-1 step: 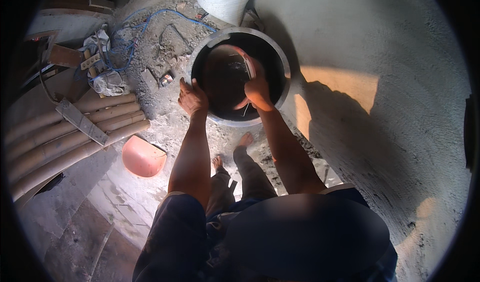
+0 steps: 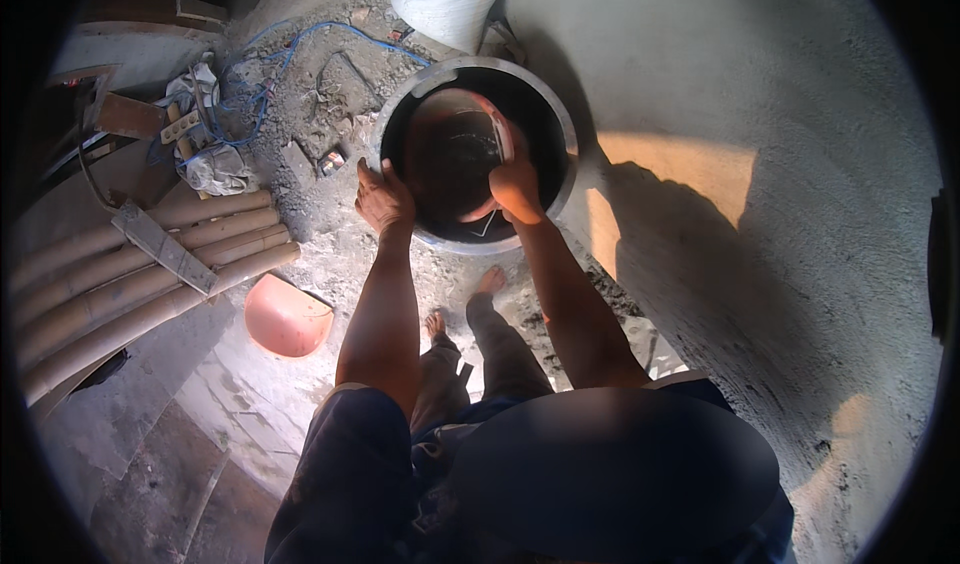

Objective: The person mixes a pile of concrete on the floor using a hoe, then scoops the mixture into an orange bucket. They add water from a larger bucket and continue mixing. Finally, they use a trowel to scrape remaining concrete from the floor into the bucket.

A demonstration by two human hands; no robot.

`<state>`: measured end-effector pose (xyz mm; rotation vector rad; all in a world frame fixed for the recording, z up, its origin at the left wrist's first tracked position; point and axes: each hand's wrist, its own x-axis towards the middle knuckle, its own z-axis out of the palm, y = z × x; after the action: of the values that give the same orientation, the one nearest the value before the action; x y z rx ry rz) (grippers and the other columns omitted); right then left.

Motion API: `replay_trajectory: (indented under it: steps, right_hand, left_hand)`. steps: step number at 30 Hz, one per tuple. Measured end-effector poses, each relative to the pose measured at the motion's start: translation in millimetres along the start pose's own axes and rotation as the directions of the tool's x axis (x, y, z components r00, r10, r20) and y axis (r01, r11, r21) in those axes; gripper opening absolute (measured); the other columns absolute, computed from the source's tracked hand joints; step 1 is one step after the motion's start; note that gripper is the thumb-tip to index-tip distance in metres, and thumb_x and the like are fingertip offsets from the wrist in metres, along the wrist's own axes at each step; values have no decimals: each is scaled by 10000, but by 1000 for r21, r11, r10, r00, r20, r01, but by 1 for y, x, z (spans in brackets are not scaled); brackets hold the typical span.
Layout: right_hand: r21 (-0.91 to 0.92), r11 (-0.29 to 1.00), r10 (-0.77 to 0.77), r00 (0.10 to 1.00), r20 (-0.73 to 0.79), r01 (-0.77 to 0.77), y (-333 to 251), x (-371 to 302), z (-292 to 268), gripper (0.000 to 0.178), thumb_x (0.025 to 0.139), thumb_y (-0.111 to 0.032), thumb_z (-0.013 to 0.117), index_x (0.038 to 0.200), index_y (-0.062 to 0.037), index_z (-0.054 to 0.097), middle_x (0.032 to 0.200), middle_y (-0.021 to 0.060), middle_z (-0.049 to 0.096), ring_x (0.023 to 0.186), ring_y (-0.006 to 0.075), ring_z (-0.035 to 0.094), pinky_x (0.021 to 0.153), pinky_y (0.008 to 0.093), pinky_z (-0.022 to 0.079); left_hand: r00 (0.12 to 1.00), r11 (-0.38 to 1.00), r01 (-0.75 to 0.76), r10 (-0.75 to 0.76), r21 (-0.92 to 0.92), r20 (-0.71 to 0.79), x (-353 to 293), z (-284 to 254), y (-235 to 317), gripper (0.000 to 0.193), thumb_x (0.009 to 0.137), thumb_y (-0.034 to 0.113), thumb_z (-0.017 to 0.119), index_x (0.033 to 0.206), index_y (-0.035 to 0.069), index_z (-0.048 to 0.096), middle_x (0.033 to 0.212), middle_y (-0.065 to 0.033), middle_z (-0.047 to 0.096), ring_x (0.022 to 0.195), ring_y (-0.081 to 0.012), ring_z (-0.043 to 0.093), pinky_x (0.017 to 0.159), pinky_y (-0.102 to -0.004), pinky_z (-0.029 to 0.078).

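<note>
A wide, dark-walled drum with a pale rim (image 2: pixel 566 124) stands on the floor in front of me. My left hand (image 2: pixel 384 198) grips its rim at the near left side. Inside the drum, a round reddish bowl (image 2: pixel 440 114) sits low, its edge lighter than its dark middle. My right hand (image 2: pixel 514 186) reaches over the near right rim and is closed around the bowl's right edge; the fingertips are partly hidden. What the bowl holds is too dark to tell, though a glint shows in it.
A white sack (image 2: pixel 450 4) stands behind the drum. Blue cord (image 2: pixel 290 49) and rubble lie to the far left. Bamboo poles (image 2: pixel 150 264) and a cut pink plastic piece (image 2: pixel 288 316) are at left. A rough grey wall (image 2: pixel 760 84) rises at right.
The reddish bowl has shifted slightly within the drum, and its rounded edge shows more fully. My right hand stays on it; my left hand stays at the drum's rim.
</note>
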<state>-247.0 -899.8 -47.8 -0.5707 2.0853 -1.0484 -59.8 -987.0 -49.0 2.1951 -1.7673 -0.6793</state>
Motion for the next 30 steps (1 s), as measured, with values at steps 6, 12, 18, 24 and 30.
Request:
replay_trajectory:
  steps: [6,12,18,24,30]
  right_hand:
    - [590,632,482,851,210,-503,-40,-42,-25,458,744,34,587,1193,-28,522,946,112,584,814,290,649,644,479,601]
    - [755,483,350,888,296,-443,-46,-81,-53,378,763,45,600,1129,-1,520,957,109,582,782,263,647,638,448,631]
    - [810,442,300,915,270,-385,-87,-167,-94,404,778,78,558,1178,64,502,1011,169,613,773,327,695,654,462,641]
    - [900,335,315,933,171,-278,-58,-276,-119,473,784,93,527,1254,105,472,1102,203,618,898,344,688,666,441,649]
    - [893,376,553,833,-3,-246,-5,-418,-145,425,771,76,560,1195,47,550,927,140,642,708,245,654,590,344,565]
  left_hand:
    - [999,985,-17,12,-173,-32,4,0,-21,810,956,658,377,1435,4,368,1256,-321,576,1140,-485,566,959,-523,437]
    - [998,950,-35,52,-310,46,23,17,-54,938,910,756,339,1491,22,290,1352,-301,523,1247,-453,513,1003,-479,424]
    - [999,955,-2,13,-297,35,21,43,-61,889,933,699,379,1479,1,308,1345,-290,533,1239,-453,522,1007,-501,421]
    - [997,986,-58,49,-159,-59,61,60,-72,841,956,642,418,1468,-19,327,1339,-279,542,1232,-452,530,1011,-523,418]
    - [970,984,-176,177,-25,164,107,7,-58,1074,877,759,446,1501,-77,189,1381,-370,431,1124,-500,579,864,-553,527]
